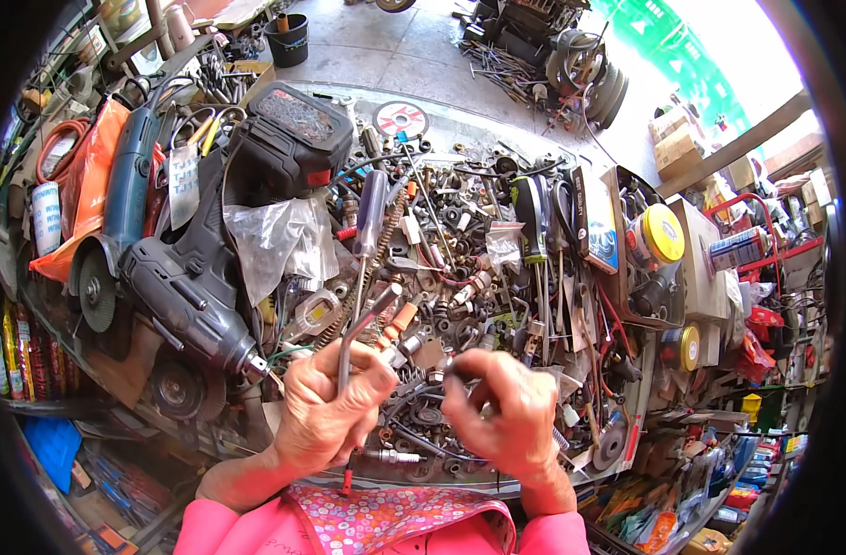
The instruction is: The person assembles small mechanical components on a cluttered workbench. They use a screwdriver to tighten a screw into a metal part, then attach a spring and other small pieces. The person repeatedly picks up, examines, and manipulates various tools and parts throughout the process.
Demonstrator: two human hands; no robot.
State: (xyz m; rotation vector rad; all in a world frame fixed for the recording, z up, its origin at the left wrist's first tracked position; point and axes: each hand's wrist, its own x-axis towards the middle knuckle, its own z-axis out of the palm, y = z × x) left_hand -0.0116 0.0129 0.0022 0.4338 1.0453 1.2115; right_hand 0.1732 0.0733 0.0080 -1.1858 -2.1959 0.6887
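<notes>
Just above the bright pink cloth garment with a patterned front (376, 523), a bent grey metal rod (360, 322) is clamped in the left hand (326, 407), its upper end tilted rightward. In the blurred right hand (506, 407), thumb and forefinger are held close; whether anything is pinched cannot be told. The step in hand is judged to be handling of the rod; a firm left grip seems called for. Beyond, a heap of small, mostly grey metal parts (441, 227) is spread.
</notes>
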